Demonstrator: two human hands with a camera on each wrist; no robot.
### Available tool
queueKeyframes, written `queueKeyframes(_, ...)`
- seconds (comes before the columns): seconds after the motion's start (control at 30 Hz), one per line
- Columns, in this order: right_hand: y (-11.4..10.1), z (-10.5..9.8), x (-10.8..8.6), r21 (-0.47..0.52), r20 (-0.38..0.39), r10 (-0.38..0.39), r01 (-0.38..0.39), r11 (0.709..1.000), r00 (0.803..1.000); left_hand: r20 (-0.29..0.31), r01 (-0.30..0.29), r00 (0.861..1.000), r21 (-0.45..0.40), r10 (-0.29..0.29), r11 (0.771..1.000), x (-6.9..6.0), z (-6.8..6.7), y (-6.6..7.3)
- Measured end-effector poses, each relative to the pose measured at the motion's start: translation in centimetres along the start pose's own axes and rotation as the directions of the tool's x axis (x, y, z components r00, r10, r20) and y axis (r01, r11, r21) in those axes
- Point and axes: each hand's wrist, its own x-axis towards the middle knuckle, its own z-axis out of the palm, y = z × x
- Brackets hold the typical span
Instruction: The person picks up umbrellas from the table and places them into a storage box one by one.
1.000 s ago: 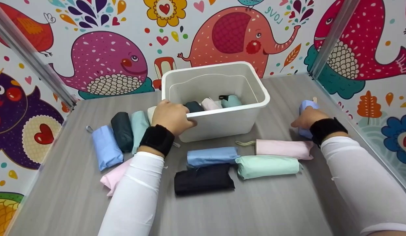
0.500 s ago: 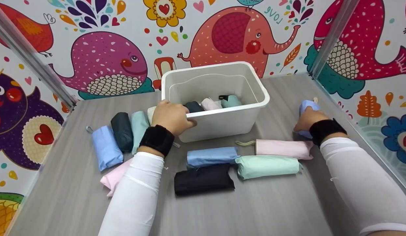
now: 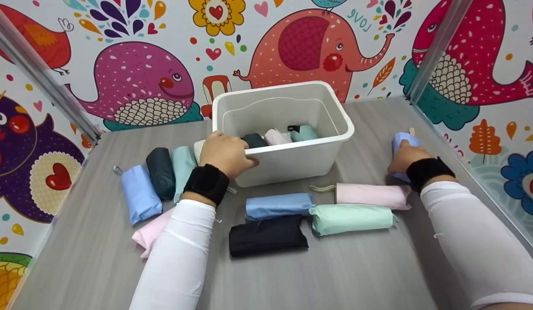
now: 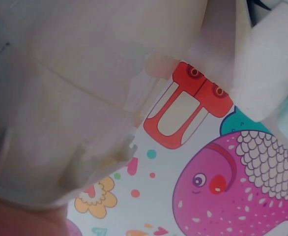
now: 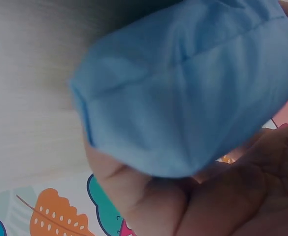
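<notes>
At the near left corner of the white bin (image 3: 292,161), my left hand (image 3: 226,154) grips the rim, thumb outside; its fingertips are hidden within. The bin wall (image 4: 75,98) fills much of the left wrist view. Far to the right, my right hand (image 3: 407,157) holds a periwinkle-blue wrapped bundle (image 3: 396,142) on the table. In the right wrist view the fingers (image 5: 134,196) curl round the underside of this bundle (image 5: 183,93). Inside the bin lie a dark bundle (image 3: 254,140), a pale pink one (image 3: 276,137) and a teal one (image 3: 304,133).
Between the arms lie blue (image 3: 278,205), black (image 3: 267,236), mint (image 3: 352,218) and pink (image 3: 371,195) bundles. Left of the bin are blue (image 3: 140,193), dark green (image 3: 160,173), teal (image 3: 183,165) and cream (image 3: 198,149) ones, with a pink one (image 3: 152,230) partly under the left forearm. Patterned walls (image 3: 232,51) surround the table.
My right hand has shifted very slightly to the right around the periwinkle bundle, its fingers drawn closer in. My left hand and the bin have stayed in place.
</notes>
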Motion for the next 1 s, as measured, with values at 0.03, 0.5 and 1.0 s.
queueKeyframes(0.03,0.03,0.04,0.12,-0.004,-0.001,0.001,-0.001,1.000,1.000,0.000,0.000,1.000,0.000,0.000,1.000,0.00,0.00,0.01)
queueKeyframes(0.5,0.36,0.19,0.42,0.001,0.000,-0.015,0.015,1.000,1.000,0.001,0.001,1.000,0.012,-0.001,1.000,0.01,0.04,0.01)
queueKeyframes(1.0,0.30,0.15,-0.02,0.033,-0.016,-0.025,0.025,0.999,1.000,0.004,-0.001,1.000,0.015,0.001,1.000,0.01,0.02,0.02)
